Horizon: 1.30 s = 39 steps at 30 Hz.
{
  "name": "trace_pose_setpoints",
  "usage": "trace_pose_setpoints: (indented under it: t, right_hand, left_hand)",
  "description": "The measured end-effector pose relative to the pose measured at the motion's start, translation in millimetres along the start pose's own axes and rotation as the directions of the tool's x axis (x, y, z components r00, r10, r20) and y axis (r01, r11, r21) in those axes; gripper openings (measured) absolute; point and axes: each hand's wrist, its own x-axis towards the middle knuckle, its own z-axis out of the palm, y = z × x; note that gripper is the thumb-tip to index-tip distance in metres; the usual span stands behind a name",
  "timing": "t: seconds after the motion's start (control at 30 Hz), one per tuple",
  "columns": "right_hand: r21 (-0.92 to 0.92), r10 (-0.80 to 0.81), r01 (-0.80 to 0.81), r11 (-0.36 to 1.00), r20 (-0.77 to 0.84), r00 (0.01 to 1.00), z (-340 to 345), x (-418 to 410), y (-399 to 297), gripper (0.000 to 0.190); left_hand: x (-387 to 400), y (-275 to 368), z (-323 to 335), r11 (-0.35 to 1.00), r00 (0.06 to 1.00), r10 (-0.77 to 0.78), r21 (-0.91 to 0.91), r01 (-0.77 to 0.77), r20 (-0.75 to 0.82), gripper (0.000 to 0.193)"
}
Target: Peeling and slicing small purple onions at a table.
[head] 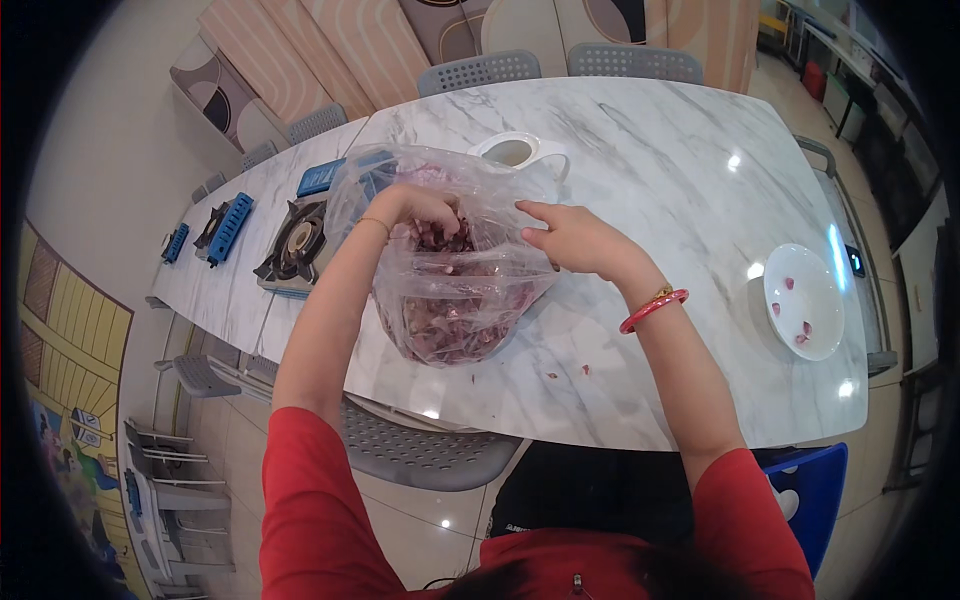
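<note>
A clear plastic bag [491, 281] full of dark reddish-purple dried petals [442, 241] sits on the marble-patterned table in front of me. My left hand [427, 210] reaches through the bag's mouth, fingers curled down among the petals; whether they grip any is hidden. At the bag's right side is my right hand [574, 238], its thumb and index finger spread apart against or close to the film. Just behind the bag stands a white pitcher [551, 150] with a handle, partly covered by plastic. To the far right, a white bowl [817, 300] has several petals inside.
Left of the bag stands a portable gas stove [300, 238], with more stoves [229, 229] farther along the table [660, 172]. Loose petal bits [586, 370] lie near the front edge. Grey chairs [480, 73] line the back, and a blue chair [814, 502] is at my right.
</note>
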Motion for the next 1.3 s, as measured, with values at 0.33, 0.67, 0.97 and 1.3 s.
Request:
trace_pose_setpoints:
  t: [0.33, 0.67, 0.97, 1.3]
  right_hand:
    - [-0.035, 0.018, -0.018, 0.999, 0.002, 1.0, 0, -2, -1, 0.043]
    - [-0.072, 0.031, -0.026, 0.997, 0.075, 0.997, 0, 1, 5, 0.041]
    - [-0.006, -0.014, 0.015, 1.0, 0.026, 1.0, -1, -2, -3, 0.042]
    - [0.188, -0.222, 0.233, 0.954, -0.077, 0.972, 7, -3, -14, 0.041]
  left_hand:
    - [24, -9, 20, 0.981, 0.919, 0.13, -0.088, -0.174, -0.373, 0.024]
    - [-3, -1, 20, 0.947, 0.986, 0.164, -0.284, -0.151, 0.021, 0.018]
    - [-30, -31, 27, 0.95, 0.822, 0.297, 0.062, -0.306, -0.486, 0.032]
    - [-76, -20, 62, 0.634, 0.581, 0.326, -0.284, -0.719, -0.746, 0.028]
